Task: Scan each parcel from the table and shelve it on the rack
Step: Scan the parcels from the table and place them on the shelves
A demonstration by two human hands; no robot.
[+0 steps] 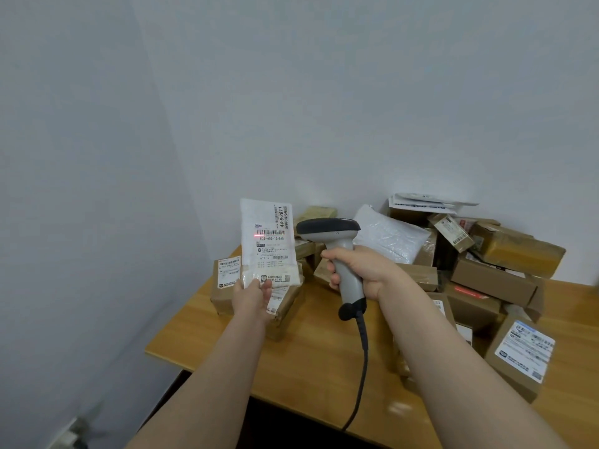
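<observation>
My left hand (251, 294) holds a flat white parcel (267, 239) upright by its lower edge, above the wooden table (311, 351). Its shipping label faces me, and a red scan line glows across the barcode. My right hand (359, 270) grips the grey handle of a barcode scanner (337, 251), whose dark head points left at the label. The scanner's black cord hangs down over the table's front edge.
Several brown cardboard parcels (505, 273) and a white bubble mailer (389, 236) pile up at the table's back right, against the white wall. A labelled box (518, 354) stands near the right edge. Two more brown boxes (227, 290) lie under my left hand. No rack is in view.
</observation>
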